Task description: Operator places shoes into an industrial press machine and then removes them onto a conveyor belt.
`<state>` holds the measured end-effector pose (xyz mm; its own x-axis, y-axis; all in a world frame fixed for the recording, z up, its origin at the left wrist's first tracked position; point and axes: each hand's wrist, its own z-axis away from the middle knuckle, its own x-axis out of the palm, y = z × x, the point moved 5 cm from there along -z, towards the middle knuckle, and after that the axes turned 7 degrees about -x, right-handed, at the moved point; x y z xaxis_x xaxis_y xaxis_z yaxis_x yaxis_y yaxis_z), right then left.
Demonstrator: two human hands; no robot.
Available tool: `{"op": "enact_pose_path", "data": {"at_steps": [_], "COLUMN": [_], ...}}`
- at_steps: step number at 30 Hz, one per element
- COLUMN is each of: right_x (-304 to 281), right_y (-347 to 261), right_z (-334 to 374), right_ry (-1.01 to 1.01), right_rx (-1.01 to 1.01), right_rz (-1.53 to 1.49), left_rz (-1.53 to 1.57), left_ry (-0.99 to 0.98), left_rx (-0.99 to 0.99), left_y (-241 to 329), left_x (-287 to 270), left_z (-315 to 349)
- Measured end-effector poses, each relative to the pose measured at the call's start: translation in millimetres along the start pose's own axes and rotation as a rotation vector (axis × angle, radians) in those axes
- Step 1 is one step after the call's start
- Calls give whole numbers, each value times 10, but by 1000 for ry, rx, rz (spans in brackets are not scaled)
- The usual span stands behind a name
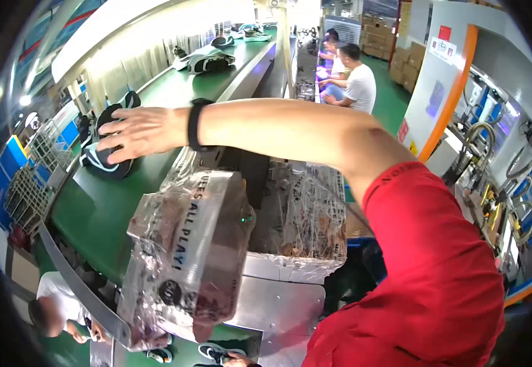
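My right arm in a red sleeve, a black band at its wrist, stretches across to the left. My right hand [140,133] lies over a dark shoe [115,169] with light blue trim on the green conveyor belt [88,214]. Its fingers are spread and reach over the shoe; whether they press on it I cannot tell. More dark shoe parts show beside and behind the fingers. At the lower edge, my left hand [236,360], mostly cut off, is closed at the heel end of a black-and-white shoe [212,352].
A machine housing wrapped in clear plastic [186,244] stands below my forearm, with another wrapped box [308,214] to its right. More shoes [211,61] lie farther up the belt. People [354,79] sit along the line; another person [61,303] is at lower left. Wire racks [30,189] stand left.
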<state>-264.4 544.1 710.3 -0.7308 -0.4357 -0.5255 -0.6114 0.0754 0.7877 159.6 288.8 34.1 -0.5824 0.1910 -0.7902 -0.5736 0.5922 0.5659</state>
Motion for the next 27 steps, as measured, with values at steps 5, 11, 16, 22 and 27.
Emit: {"op": "enact_pose_path", "data": {"at_steps": [5, 11, 16, 22, 27], "right_x": [528, 92, -989, -2456, -3228], "right_y": [-1, 18, 411, -8, -1004], "right_z": [-467, -471, 323, 1492, 2425], "right_ry": [61, 70, 317, 753, 436], "right_rx": [-59, 144, 939, 1297, 1602], "right_rz": [-46, 90, -439, -727, -845], "left_rz": [-41, -385, 333, 1145, 1503], "left_ry": [201, 294, -260, -1245, -2119], "left_rx": [42, 819, -418, -345, -151], "left_y": [-185, 35, 907, 3686, 5363], "left_x": [81, 97, -898, -1587, -2122], "left_z": [111, -72, 77, 972, 1779]}}
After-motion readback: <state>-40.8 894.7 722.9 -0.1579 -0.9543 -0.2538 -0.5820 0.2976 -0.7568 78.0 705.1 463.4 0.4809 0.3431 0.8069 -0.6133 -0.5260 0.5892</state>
